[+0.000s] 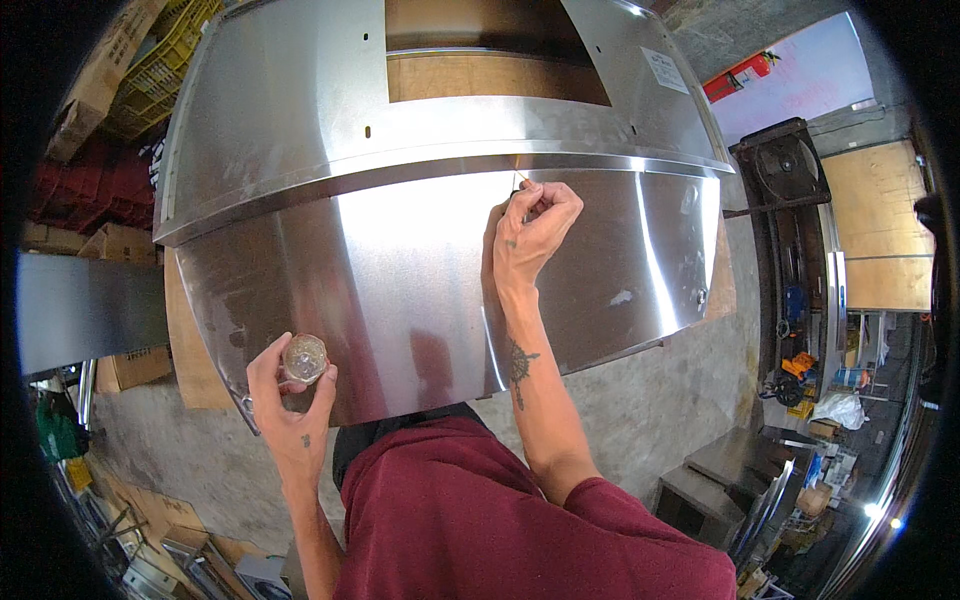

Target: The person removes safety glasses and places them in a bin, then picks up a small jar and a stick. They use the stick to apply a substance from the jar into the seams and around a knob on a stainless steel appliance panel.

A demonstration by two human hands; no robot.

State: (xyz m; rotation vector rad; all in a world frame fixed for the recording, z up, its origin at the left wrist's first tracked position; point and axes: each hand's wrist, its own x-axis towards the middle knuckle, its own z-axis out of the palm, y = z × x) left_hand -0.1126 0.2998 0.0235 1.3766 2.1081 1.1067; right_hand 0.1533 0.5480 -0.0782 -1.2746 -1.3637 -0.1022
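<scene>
Prob. step: dabbing seam point(440, 171) of silver sheet-metal housing point(420, 240). R hand point(538, 232): fingers pinching thin tan stick point(521, 176), tip nr seam. L hand point(290, 405): fingertips gripping small clear cup point(305, 358). Next: prob. needs steady tip.

Up on our left we spot a yellow plastic crate point(163, 68) right beside a tall cardboard box point(107, 60), and there below them in our view come dark red crates point(90, 185)! Next we pick out a smooth grey panel point(90, 310). Over to the right, we've got a red fire extinguisher point(736, 80) by a white board point(805, 78), then a dark fan-like unit point(785, 168), a plywood sheet point(880, 225), and a crumpled white bag point(838, 408)!
</scene>
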